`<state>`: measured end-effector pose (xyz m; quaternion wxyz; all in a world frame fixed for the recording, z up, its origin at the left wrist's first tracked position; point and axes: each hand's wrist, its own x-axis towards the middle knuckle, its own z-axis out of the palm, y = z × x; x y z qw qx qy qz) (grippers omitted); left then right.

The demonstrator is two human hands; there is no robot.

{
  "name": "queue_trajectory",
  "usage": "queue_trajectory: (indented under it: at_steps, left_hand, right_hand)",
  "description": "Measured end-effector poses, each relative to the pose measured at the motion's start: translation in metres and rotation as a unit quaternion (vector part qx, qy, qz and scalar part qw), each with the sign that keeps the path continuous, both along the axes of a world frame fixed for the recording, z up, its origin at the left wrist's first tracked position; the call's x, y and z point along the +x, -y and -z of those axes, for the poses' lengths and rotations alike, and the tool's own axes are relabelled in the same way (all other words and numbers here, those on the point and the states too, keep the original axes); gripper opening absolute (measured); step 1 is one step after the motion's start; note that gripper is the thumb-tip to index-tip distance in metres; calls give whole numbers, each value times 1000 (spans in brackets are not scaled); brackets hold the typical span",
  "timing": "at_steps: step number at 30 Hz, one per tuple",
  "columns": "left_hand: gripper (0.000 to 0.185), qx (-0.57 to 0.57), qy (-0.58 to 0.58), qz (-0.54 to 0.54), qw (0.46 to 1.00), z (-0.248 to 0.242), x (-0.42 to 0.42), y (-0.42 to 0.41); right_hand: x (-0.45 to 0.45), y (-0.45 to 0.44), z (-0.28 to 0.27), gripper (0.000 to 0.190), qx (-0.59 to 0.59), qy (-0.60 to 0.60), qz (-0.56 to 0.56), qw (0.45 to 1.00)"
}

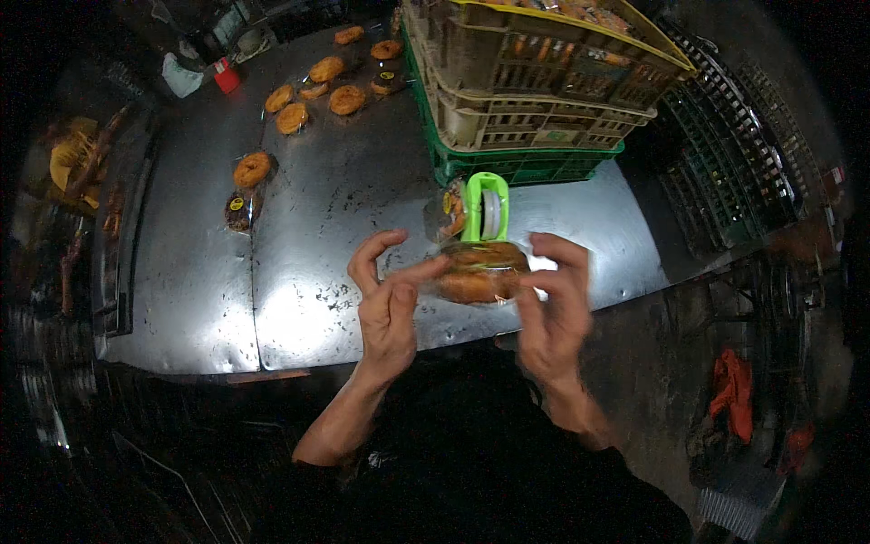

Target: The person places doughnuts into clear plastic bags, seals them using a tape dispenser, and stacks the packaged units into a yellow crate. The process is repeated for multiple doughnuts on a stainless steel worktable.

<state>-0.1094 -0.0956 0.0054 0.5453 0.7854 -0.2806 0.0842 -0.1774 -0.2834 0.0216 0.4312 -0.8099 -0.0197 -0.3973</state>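
Observation:
Between my hands is a pair of browned ring-shaped pastries in clear wrapping (476, 275), blurred by motion. My left hand (391, 299) touches its left end with an outstretched finger, the other fingers curled. At its right end are the thumb and fingertips of my right hand (559, 306); whether they pinch the wrapping cannot be told. A bright green tape dispenser (488, 204) with a pale roll stands just beyond the pastries. Against the dispenser's left side leans another wrapped pastry (448, 212) bearing a yellow sticker.
The metal table (326, 204) holds several ring pastries (347, 100) at the back and a dark wrapped one (239, 211) at left. Stacked plastic crates (537, 129) rise behind the dispenser. A red object (226, 76) lies far back; more crates (720, 170) stand right.

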Motion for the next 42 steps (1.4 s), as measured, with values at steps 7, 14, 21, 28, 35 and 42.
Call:
queue_trajectory:
  at_steps: [7, 14, 21, 28, 35, 42]
  left_hand:
    - [44, -196, -201, 19, 960, -28, -15, 63]
    - [38, -169, -136, -102, 971, -28, -12, 60]
    - [34, -162, -164, -86, 969, -37, 2, 5]
    - [52, -234, 273, -99, 928, -1, 14, -48]
    - [17, -269, -236, -48, 932, -16, 45, -83]
    - [9, -176, 22, 19, 984, 11, 78, -94]
  right_hand:
    - [-6, 42, -1, 16, 286, -32, -177, 941]
    - [5, 19, -11, 15, 319, 14, -279, 906]
    - [26, -31, -11, 17, 327, -23, -323, 888]
    - [57, -107, -6, 16, 447, -49, -340, 826]
    - [89, -150, 4, 22, 103, 75, -90, 988]
    - [92, -158, 27, 33, -72, -67, -89, 991]
